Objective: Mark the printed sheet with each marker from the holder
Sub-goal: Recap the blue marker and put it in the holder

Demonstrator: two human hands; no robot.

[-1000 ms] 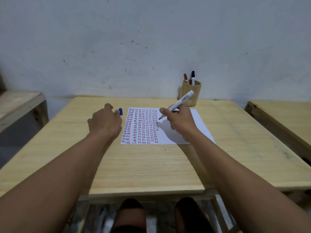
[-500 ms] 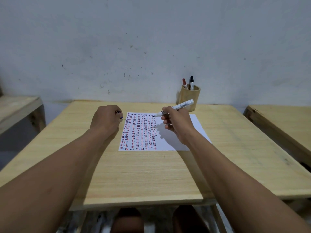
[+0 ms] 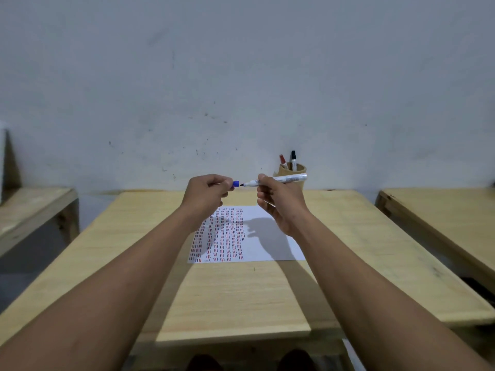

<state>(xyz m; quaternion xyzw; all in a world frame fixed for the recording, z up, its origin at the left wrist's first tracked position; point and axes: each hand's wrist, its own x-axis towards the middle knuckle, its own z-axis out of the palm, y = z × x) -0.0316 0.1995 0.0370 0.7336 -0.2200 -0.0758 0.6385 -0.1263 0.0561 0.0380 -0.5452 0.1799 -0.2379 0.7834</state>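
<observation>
Right hand (image 3: 281,202) pinching white marker (image 3: 278,180), tip pointing left. Left hand (image 3: 206,195) pinching blue cap (image 3: 235,183) just beside tip. Both raised above printed sheet (image 3: 267,236) on bench (image 3: 134,236).

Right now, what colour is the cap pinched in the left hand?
Blue. The cap in the left hand shows clearly in the head view, facing the marker tip.

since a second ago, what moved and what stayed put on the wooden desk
Both hands rose off the white printed sheet. The right hand swung the white marker level, tip toward the small blue cap pinched in the left hand. Sheet and wooden holder stayed put.
</observation>
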